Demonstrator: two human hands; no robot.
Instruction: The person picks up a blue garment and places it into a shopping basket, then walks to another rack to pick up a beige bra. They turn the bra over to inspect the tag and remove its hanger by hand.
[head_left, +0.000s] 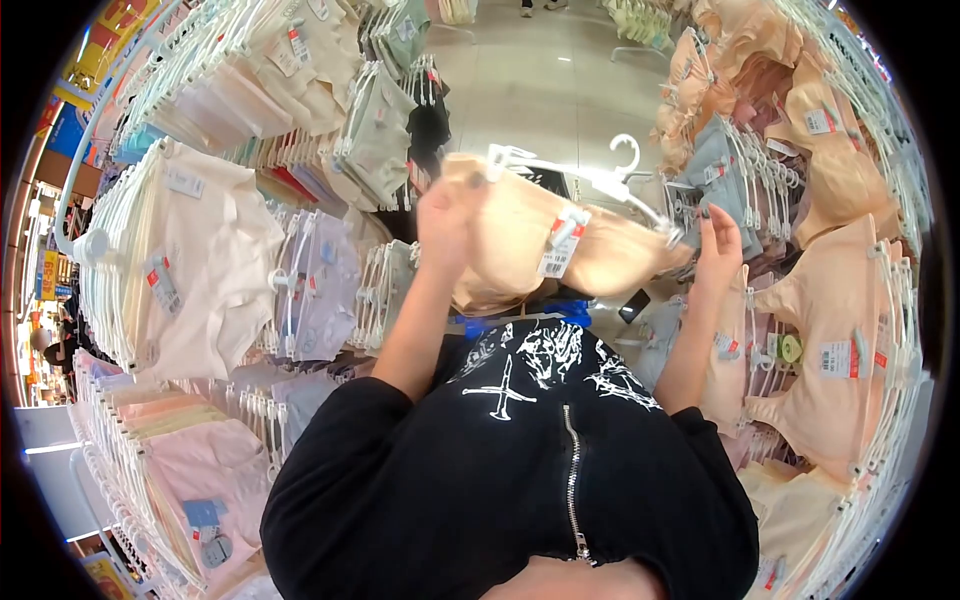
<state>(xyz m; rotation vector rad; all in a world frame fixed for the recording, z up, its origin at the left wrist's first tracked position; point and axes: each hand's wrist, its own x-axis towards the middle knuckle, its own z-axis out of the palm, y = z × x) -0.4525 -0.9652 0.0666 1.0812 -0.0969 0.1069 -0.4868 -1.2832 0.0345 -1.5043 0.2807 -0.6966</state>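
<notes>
A beige bra [515, 235] on a white plastic hanger [575, 172] is held up in front of my chest. From its middle hangs a white and red price tag [562, 250]. My left hand [450, 215] is closed on the bra's left end, beside the hanger's clip. At the other end, my right hand [718, 248] is raised with its fingers stretched upward, close beside the hanger's right clip and the cup's edge. The hanger's hook points up and stands free of both hands.
Racks of pale underpants [205, 255] on hangers line the left side. To the right hang more beige bras [835, 320] and grey garments [715, 165]. A tiled aisle floor [545, 80] runs ahead between them. Something blue [530, 318] shows below the bra, near a dark flat object [633, 305].
</notes>
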